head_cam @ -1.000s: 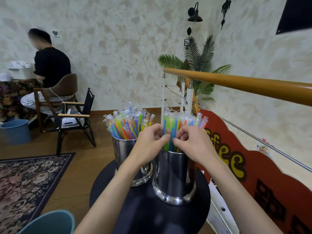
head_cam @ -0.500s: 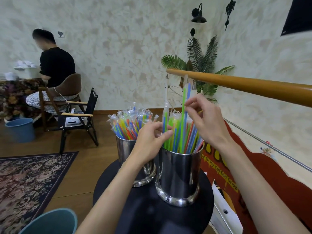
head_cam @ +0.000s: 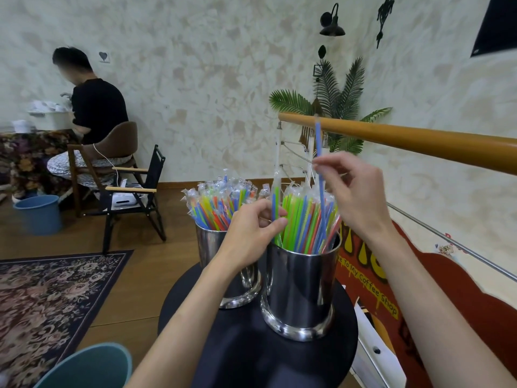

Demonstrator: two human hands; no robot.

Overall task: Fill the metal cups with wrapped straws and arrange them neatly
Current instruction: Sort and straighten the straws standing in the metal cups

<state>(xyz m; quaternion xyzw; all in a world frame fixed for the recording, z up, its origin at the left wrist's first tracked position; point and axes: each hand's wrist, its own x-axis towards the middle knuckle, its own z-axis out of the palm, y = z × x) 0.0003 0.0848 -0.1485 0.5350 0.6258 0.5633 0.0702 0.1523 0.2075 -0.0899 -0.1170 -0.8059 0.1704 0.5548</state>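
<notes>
Two shiny metal cups stand on a round black table. The near cup and the far cup both hold several wrapped straws in mixed colours. My right hand pinches a blue wrapped straw that sticks up well above the others in the near cup. My left hand pinches a green and blue pair of straws at the near cup's left rim, with one clear wrapper tip rising high.
A wooden handrail crosses just behind my right hand. A red coffee shop sign stands to the right of the table. A teal bin sits at lower left. A seated person, chairs and a rug fill the left side.
My right hand has lifted from the near cup's rim, drawing a blue straw upward. The left hand stays at the cup's left rim. The camera view has shifted slightly.
</notes>
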